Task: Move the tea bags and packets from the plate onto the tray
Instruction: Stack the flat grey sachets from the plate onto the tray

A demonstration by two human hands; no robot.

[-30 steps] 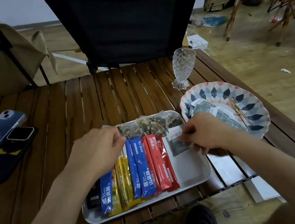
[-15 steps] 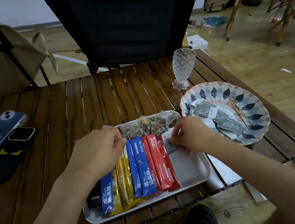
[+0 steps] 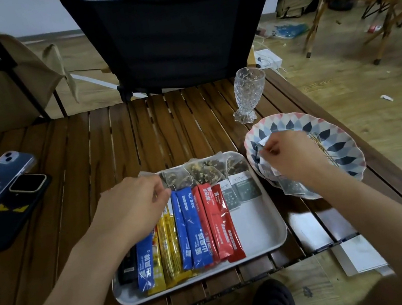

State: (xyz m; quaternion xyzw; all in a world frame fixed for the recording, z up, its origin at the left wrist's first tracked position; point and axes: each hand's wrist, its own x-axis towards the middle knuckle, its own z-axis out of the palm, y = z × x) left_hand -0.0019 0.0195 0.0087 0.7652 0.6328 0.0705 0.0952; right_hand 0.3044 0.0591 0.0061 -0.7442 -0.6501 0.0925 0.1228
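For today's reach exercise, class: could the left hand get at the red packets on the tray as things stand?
Probably yes: the left hand is over the tray, and the red packets lie uncovered close to its right, with only flat blue packets between.

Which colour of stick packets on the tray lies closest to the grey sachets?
The red stick packets, rightmost in the row, beside the grey sachets; other colours lie further left.

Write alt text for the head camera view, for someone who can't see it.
A person's right hand pinches a packet over a patterned plate, while the left hand rests on stick packets on a white tray on a wooden table.
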